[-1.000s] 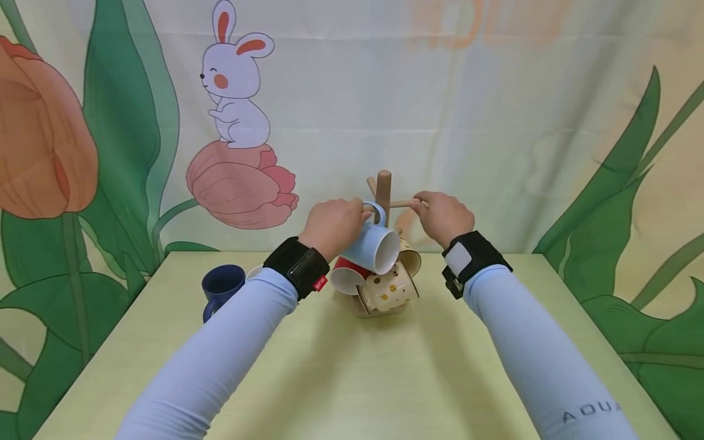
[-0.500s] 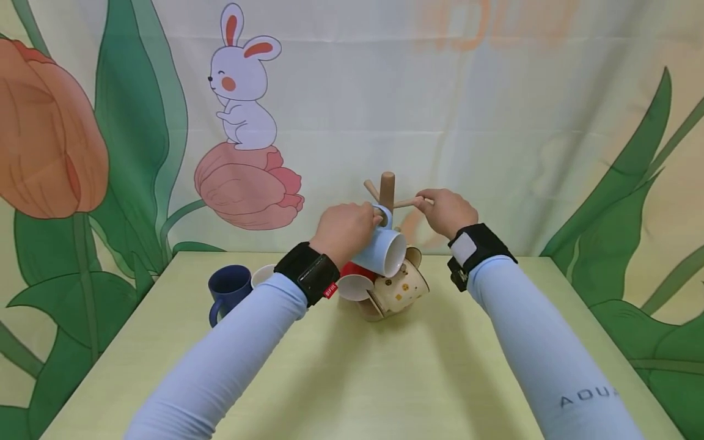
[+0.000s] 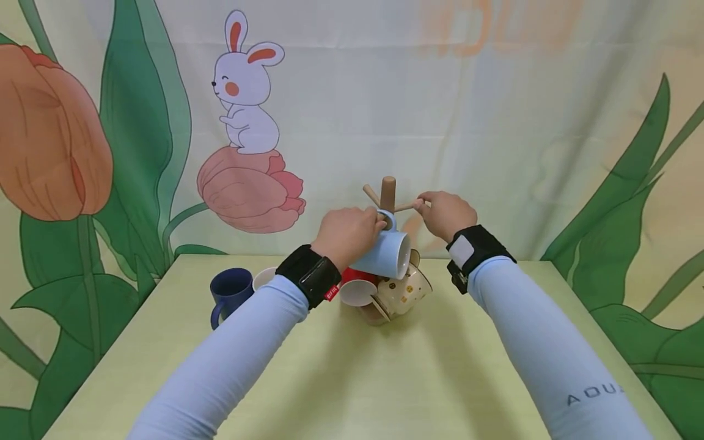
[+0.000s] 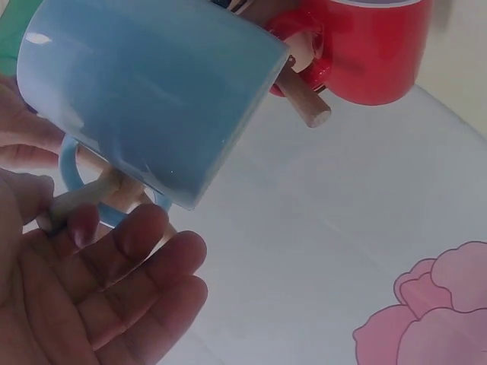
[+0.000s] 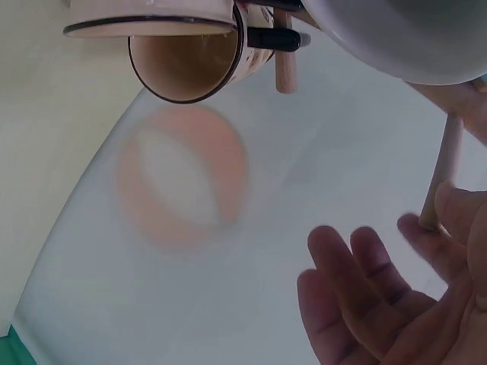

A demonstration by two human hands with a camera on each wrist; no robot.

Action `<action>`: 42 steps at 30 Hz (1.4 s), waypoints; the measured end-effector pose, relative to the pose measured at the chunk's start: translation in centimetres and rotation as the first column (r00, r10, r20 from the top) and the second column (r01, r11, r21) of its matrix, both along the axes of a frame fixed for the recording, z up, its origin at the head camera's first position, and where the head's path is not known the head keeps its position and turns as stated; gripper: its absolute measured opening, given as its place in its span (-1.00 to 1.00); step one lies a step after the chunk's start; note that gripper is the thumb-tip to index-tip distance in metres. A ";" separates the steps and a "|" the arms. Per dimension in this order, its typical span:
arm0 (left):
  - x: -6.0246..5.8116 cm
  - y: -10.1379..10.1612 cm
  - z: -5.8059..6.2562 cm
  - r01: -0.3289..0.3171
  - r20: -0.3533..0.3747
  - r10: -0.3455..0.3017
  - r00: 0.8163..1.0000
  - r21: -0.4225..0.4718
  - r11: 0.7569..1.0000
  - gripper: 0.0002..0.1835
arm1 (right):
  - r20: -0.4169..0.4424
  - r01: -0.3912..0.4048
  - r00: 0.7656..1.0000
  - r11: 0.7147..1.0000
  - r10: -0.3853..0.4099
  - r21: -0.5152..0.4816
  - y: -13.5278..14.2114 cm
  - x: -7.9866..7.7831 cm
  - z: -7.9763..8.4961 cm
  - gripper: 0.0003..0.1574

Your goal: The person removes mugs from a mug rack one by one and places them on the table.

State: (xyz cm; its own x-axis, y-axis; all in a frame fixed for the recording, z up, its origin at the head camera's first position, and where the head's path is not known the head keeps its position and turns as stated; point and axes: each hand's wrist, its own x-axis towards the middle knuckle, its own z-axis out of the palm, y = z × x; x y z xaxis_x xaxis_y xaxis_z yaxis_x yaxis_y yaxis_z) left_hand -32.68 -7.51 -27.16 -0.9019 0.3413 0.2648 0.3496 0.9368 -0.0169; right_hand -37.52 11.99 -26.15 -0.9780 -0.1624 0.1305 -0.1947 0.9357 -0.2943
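Note:
A wooden mug tree [image 3: 388, 194] stands toward the back of the table, hung with several mugs. My left hand [image 3: 348, 231] pinches the tip of one peg [image 4: 84, 198] between thumb and index finger, its other fingers extended. From that peg the light blue mug [image 3: 382, 253] hangs by its handle. On the right side, my right hand [image 3: 448, 214] pinches the end of a bare peg [image 5: 444, 171] with thumb and index finger. Below hang a red mug [image 4: 373, 53] and a cream patterned mug [image 3: 407, 292], with another cream mug [image 5: 183, 65] behind. The mugs partly hide the base.
A navy mug [image 3: 231, 287] stands upright on the table [image 3: 352, 379] at the left. Beside it is a white mug [image 3: 263, 277], partly hidden by my left forearm. A printed curtain [image 3: 495, 122] with a rabbit and tulips hangs behind the table.
The mug tree has turned a little, its front mugs swinging to the right. My left hand has moved slightly right with its peg; both hands keep their pinch.

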 end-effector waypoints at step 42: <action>-7.6 -1.4 1.3 -0.015 0.142 0.016 0.990 -0.013 1.000 -0.42 | -0.290 0.079 0.957 0.945 0.017 0.316 -8.4 5.5 0.1 -0.38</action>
